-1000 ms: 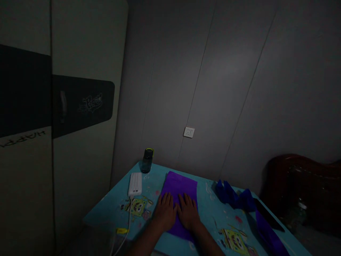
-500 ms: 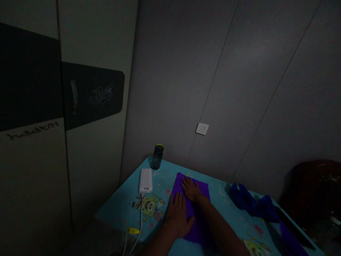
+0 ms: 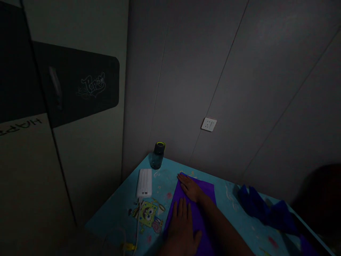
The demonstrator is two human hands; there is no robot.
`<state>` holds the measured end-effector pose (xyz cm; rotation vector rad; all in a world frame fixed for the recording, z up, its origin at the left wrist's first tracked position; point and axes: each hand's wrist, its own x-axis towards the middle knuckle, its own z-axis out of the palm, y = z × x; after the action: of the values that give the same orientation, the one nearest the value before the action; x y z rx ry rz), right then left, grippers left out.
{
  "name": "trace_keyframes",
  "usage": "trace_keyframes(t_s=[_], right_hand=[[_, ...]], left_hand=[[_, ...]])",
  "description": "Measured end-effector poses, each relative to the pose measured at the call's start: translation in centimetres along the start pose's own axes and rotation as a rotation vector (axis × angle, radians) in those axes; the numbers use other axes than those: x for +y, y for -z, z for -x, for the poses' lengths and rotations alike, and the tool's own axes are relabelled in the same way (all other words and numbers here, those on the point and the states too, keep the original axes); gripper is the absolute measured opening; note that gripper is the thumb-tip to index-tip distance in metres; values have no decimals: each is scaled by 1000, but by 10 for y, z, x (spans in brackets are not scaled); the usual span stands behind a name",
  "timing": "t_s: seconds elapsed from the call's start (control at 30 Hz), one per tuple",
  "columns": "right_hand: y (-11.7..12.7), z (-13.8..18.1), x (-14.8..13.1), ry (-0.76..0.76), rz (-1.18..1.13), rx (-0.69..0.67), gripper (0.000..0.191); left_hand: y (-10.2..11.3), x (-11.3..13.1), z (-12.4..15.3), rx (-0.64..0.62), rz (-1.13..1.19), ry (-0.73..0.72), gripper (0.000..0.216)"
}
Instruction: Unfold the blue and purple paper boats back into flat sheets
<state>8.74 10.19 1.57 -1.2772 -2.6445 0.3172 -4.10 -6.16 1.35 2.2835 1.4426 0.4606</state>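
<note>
A purple sheet (image 3: 206, 192), seemingly cloth or paper, lies flat on the blue table cover (image 3: 119, 202). My left hand (image 3: 182, 224) rests palm down on its near left part, fingers stretched forward. Farther up, my right hand (image 3: 189, 187) lies flat across the sheet's far left corner, fingers pointing left. Neither hand grips anything. The sheet's near end is hidden behind my hands and forearms and the bottom of the picture.
Left of the sheet lies a white power bank (image 3: 144, 182) with a white cable (image 3: 137, 227). A dark bottle (image 3: 157, 156) stands at the far corner. Crumpled blue material (image 3: 266, 209) lies on the right. A wall with a socket (image 3: 209, 124) and a wardrobe (image 3: 87, 149) border the table.
My right hand has slid to the sheet's far left corner. My left hand has moved from the left edge further onto the sheet, nearer to me. The view has shifted slightly.
</note>
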Motion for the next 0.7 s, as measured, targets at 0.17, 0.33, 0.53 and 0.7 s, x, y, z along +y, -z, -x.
trace_keyframes(t_s=[0.17, 0.33, 0.53, 0.7], right_hand=[[0, 0, 6, 6, 6, -48, 60], [-3, -5, 6, -9, -17, -52, 59], [1, 32, 19, -28, -77, 10, 63], [6, 76, 61, -235, 3, 63, 73]], left_hand=[[-1, 26, 2, -122, -2, -63, 91], [9, 31, 9, -137, 22, -143, 77], [10, 33, 9, -122, -37, -107, 79], [14, 36, 10, -124, -11, -109, 78]])
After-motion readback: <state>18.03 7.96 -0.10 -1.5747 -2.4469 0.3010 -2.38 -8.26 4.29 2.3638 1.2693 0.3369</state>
